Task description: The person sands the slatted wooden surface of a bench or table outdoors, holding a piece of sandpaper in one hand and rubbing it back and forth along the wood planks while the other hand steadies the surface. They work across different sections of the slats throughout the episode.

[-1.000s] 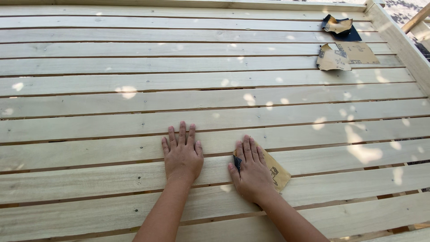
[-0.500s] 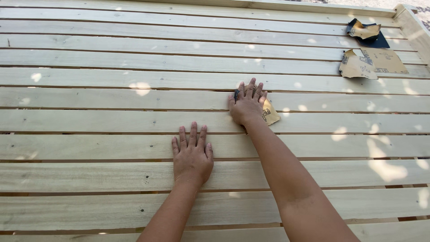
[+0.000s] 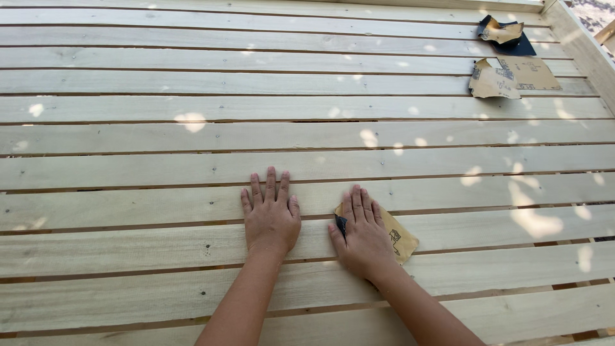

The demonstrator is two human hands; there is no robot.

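Observation:
My left hand (image 3: 271,214) lies flat, fingers together, on a pale wooden slat surface (image 3: 160,166). Just to its right, my right hand (image 3: 362,232) presses a folded piece of tan sandpaper (image 3: 401,239) with a dark abrasive side onto the slats. The sandpaper shows past my palm on the right and at my thumb. Both forearms reach in from the bottom edge.
Two more sandpaper pieces lie at the far right: a tan torn sheet (image 3: 512,78) and a dark crumpled one (image 3: 505,33). A raised wooden side rail (image 3: 584,48) borders the slats on the right. Narrow gaps run between the slats.
My right hand slid the sandpaper away across the slats half a second ago, then pulled it back beside my left hand. My left hand stayed flat in place.

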